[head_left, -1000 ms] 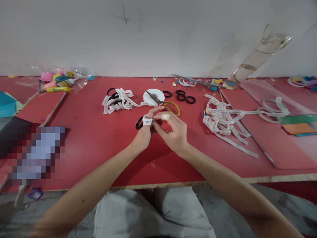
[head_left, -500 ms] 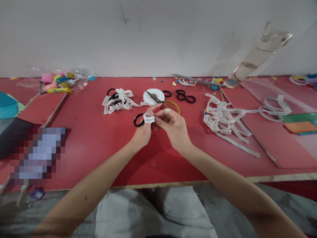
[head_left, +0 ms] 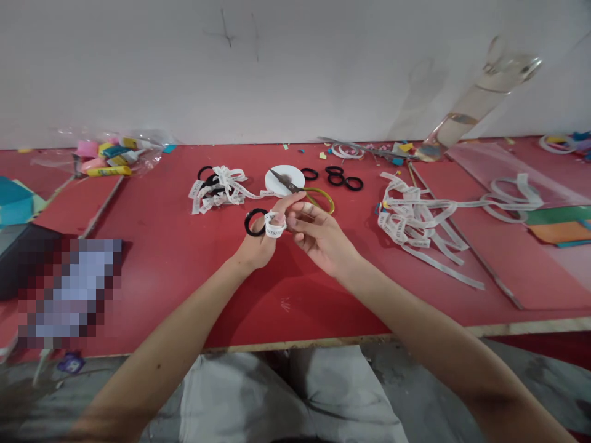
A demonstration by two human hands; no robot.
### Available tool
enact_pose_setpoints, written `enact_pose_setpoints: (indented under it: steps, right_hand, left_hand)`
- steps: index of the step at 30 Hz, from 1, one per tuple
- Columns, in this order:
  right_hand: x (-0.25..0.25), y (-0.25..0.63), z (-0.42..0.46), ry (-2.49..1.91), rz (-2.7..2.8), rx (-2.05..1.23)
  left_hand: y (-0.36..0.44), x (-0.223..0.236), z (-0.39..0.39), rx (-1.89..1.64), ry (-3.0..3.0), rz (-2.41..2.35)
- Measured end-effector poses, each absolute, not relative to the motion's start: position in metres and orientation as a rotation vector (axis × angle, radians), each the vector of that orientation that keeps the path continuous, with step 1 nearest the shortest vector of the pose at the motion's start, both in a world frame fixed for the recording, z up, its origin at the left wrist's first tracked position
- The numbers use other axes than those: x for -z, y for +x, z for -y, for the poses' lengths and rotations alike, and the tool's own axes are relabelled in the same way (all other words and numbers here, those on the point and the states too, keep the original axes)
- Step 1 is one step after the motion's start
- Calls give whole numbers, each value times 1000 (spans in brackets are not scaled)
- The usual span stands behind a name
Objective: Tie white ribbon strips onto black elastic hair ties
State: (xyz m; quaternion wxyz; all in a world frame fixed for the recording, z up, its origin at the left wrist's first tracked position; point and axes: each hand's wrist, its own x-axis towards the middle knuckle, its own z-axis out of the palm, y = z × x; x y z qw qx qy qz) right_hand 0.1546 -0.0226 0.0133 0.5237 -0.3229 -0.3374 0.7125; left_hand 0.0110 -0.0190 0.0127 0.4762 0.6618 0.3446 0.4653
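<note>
In my left hand (head_left: 259,247) is a black hair tie (head_left: 250,230), with a white printed ribbon (head_left: 276,231) looped around it and over the thumb. My right hand (head_left: 318,232) meets it from the right, its curled fingertips pinched at the ribbon's edge; the exact grip is partly hidden. Just beyond lies a white ribbon spool (head_left: 273,183), with scissors (head_left: 319,200) with yellow handles resting across it. Several loose black hair ties (head_left: 335,177) sit right of the spool. A bunch of ribbon bows on black ties (head_left: 220,187) lies to the left.
Cut ribbon strips (head_left: 406,215) are heaped at the right. A clear bottle (head_left: 475,104) leans against the wall. A plastic bag of glue tubes (head_left: 111,154) lies at back left, a pixelated device (head_left: 76,289) nearer. The red table's front edge (head_left: 300,344) runs before my lap.
The ribbon loop has slipped lower and rounder over my left thumb. My left hand has shifted slightly left with the hair tie, and my right hand's fingers have loosened and spread somewhat.
</note>
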Motion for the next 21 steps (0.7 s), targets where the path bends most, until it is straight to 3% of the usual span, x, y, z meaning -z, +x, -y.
enact_pose_setpoints:
  steps: [17, 21]
  right_hand:
    - [-14, 146, 29, -631, 886, -1604]
    - [-14, 144, 31, -647, 1111, -1460]
  left_hand:
    - [29, -14, 15, -1158, 962, -829]
    - [29, -1, 12, -1149, 945, -909]
